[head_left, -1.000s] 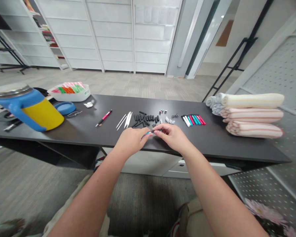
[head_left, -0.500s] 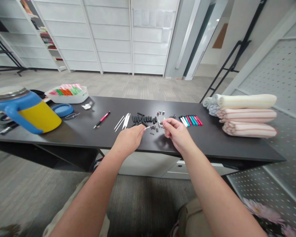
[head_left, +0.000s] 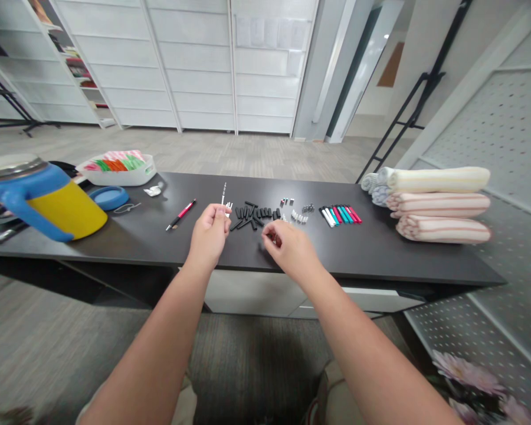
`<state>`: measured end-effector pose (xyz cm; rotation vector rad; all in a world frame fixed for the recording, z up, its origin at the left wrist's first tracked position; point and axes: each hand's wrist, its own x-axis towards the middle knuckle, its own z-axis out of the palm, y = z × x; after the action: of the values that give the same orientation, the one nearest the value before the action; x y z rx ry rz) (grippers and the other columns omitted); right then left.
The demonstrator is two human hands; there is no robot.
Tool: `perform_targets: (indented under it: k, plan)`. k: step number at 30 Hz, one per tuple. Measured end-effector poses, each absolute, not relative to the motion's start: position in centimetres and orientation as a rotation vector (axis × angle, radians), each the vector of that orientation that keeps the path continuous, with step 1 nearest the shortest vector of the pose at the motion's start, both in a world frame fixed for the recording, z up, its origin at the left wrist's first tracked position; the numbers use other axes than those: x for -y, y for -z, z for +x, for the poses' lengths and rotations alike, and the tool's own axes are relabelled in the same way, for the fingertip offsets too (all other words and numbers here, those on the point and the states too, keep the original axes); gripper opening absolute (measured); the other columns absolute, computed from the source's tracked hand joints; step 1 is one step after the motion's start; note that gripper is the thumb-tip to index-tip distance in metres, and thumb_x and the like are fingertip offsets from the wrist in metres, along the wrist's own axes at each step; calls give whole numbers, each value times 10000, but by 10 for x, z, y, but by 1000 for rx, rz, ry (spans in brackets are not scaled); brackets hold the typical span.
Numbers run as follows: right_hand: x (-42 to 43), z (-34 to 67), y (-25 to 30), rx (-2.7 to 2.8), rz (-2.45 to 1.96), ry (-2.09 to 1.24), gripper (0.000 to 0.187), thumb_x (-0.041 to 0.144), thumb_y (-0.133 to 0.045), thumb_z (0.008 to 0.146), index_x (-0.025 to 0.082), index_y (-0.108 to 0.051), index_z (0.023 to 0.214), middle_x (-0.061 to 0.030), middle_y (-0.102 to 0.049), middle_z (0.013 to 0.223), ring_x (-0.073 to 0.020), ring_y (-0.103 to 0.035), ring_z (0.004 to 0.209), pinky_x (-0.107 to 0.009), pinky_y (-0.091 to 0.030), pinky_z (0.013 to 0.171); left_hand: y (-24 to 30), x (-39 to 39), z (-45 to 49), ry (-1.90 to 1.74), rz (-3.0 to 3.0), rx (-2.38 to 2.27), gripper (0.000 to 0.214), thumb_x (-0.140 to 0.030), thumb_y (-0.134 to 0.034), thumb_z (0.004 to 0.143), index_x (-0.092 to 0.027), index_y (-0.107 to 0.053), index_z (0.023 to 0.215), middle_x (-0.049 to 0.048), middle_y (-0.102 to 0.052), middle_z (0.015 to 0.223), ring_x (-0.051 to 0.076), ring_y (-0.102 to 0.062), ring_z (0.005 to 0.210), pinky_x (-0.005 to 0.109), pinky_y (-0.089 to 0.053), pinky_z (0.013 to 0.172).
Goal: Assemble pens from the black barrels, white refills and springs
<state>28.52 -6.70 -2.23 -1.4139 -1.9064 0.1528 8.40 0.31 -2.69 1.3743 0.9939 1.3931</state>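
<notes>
The slim white rod (head_left: 223,195) has swung to point forward, left of the cylindrical black tubes (head_left: 260,213), pinched in the left hand's (head_left: 209,231) grip. The right hand (head_left: 291,244) curls before the tubes; its grip's state I cannot tell.

Small parts were spread on the dark tabletop (head_left: 380,251) around the grip. White sticks (head_left: 229,208) were partly hidden behind the left hand (head_left: 209,233); black pieces (head_left: 253,213) were scattered ahead, between both hands. Small white pieces (head_left: 300,218) were set beyond the right hand (head_left: 289,245), coloured tubes (head_left: 341,215) were lined up to its right, and cloth rolls (head_left: 440,203) were stacked farther right. Left of the left hand, a red-and-black pen (head_left: 181,215), a blue lid (head_left: 109,198) and a yellow-and-blue mug (head_left: 73,203) were placed.
</notes>
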Motion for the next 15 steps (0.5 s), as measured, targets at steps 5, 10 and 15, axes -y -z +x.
perform_targets:
  k: [5,10,15]
  plan:
    - [54,249,27,2137,-1368,-21,153,136,-570,985,204,-701,1024,-62,-693,1024,-193,-657,956,-286,-494,850,31,-6,83,-1460,1214,-894,230,-433,-559,1005,-210,-599,968,-64,-410,622,63,-304,454,171,-215,429]
    - [43,225,28,2122,-1519,10,184,134,-589,967,195,-735,1062,-79,-691,1112,-212,-685,989,-300,-531,839,33,-6,82,-1448,1202,-889,240,-449,-550,1002,-215,-592,968,-69,-400,626,64,-303,456,170,-225,432]
    - [45,218,27,2051,-1646,7,224,303,-616,995,194,-745,1142,-116,-695,1158,-242,-698,944,-345,-548,818,32,-6,81,-1413,1238,-906,225,-441,-534,1001,-224,-580,961,-71,-400,621,77,-315,471,185,-229,449]
